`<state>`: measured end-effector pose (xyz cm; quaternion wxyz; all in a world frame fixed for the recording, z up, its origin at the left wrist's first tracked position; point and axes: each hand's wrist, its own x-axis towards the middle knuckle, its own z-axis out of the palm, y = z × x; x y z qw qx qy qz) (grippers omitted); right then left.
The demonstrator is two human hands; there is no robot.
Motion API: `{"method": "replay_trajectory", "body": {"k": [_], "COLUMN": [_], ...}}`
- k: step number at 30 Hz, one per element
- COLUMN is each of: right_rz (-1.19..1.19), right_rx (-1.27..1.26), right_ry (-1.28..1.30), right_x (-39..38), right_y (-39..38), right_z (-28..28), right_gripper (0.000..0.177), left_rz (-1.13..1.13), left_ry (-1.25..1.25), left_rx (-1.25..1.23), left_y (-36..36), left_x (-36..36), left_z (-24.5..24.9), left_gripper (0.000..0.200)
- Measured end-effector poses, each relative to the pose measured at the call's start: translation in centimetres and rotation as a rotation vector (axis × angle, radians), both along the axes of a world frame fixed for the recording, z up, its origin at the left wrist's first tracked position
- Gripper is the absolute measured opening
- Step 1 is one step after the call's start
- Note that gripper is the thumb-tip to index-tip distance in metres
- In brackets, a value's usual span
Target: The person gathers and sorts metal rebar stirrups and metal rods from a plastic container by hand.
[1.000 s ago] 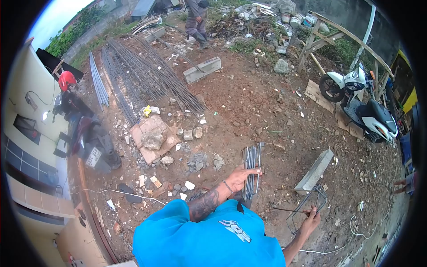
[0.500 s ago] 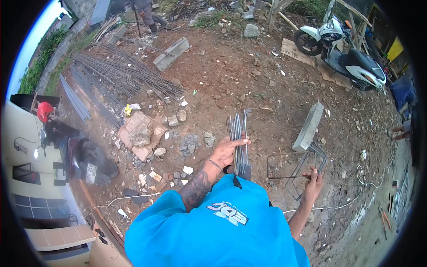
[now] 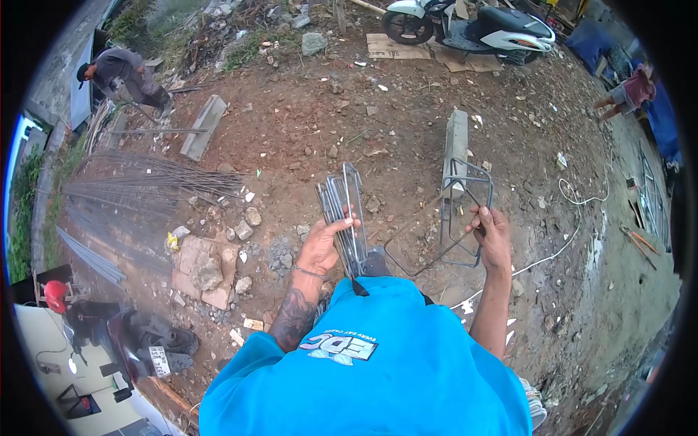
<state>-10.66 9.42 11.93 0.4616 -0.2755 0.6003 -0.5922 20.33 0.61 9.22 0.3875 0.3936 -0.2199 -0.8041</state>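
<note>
My left hand [image 3: 318, 248] is closed around a bundle of rebar stirrups [image 3: 336, 207], bent rectangles of thin steel bar held upright side by side, with the thumb across them. To its right, my right hand [image 3: 492, 236] pinches a few more rectangular rebar stirrups by one side. These fan out at different angles, one reaching left toward my body. Behind them lies a long concrete block [image 3: 456, 134] on the dirt, its near end partly crossed by the loops. How many stirrups each hand holds is hard to tell.
Long rebar rods [image 3: 167, 178] lie on the left, near a broken slab with a rock [image 3: 206, 274]. Another concrete block [image 3: 204, 128] lies farther back. A bending person [image 3: 131, 76] works at far left. A white scooter [image 3: 502, 33], cable [image 3: 556, 254] and orange-handled cutter [image 3: 643, 240] are to the right.
My view has swung right and down. The right-hand stirrups have been raised and turned, spreading apart more. The left-hand bundle has tilted and its loops show more. Both hands keep their hold.
</note>
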Motion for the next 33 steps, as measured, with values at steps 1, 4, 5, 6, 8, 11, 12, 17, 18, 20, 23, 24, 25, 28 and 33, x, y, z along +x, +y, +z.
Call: {"method": "replay_trajectory", "body": {"k": [1, 4, 5, 6, 8, 11, 12, 17, 18, 20, 23, 24, 25, 28, 33], "right_rz": [0.005, -0.008, 0.004, 0.02, 0.005, -0.006, -0.015, -0.084, -0.075, -0.181, -0.255, -0.238, -0.286, -0.336, -0.399], "right_rx": [-0.006, -0.016, -0.017, -0.019, -0.015, -0.023, -0.028, -0.044, -0.05, -0.061, -0.071, -0.064, -0.032, 0.034, 0.145], "right_ry": [0.0, 0.009, -0.011, -0.032, -0.042, -0.079, -0.094, -0.154, -0.157, -0.074, -0.01, -0.028, -0.001, 0.042, 0.321], "right_x": [0.1, 0.0, -0.1, -0.1, -0.1, -0.1, -0.1, -0.3, -0.4, 0.3, 1.4, 1.7, 1.7, 0.7, 0.0], "right_y": [0.0, 0.3, 0.4, 0.5, 0.6, 0.9, 0.9, 1.0, 0.8, 1.0, 1.3, 1.3, 1.6, 3.0, 5.0], "right_z": [0.0, 0.2, 0.2, 0.2, 0.3, 0.1, 0.1, -0.7, -0.6, -1.5, -1.6, -2.3, -2.8, -4.1, -5.9], "right_gripper": [0.03, 0.03, 0.03, 0.03, 0.03, 0.031, 0.03, 0.027, 0.027, 0.027, 0.025, 0.025, 0.024, 0.023, 0.028], "left_rz": [0.0, -0.012, -0.009, -0.002, -0.011, -0.013, -0.02, -0.068, -0.057, -0.069, -0.1, -0.081, -0.087, -0.099, -0.114], "left_ry": [0.0, -0.007, 0.004, 0.014, 0.004, -0.036, -0.029, -0.01, -0.006, 0.018, 0.026, 0.007, 0.017, 0.023, 0.022], "left_rx": [-0.001, 0.0, -0.016, -0.032, -0.031, -0.036, -0.036, -0.041, -0.032, -0.01, 0.014, 0.019, 0.023, 0.02, 0.026], "left_y": [-0.1, 0.0, 0.0, 0.0, -0.1, 0.0, 0.0, 0.2, 0.3, 0.3, 0.1, 0.3, 0.1, 0.1, 0.1], "left_x": [0.0, -0.5, -0.6, -0.6, -0.6, -0.6, -0.7, -1.3, -1.0, -1.1, -1.0, -0.8, -1.0, -1.2, -1.0], "left_z": [0.1, 0.8, 0.9, 0.9, 0.7, 0.9, 1.0, 0.7, 0.7, 0.1, -0.8, -0.9, -0.9, -0.8, -1.3], "left_gripper": [0.03, 0.03, 0.029, 0.028, 0.028, 0.03, 0.03, 0.031, 0.03, 0.028, 0.023, 0.023, 0.022, 0.022, 0.023]}}
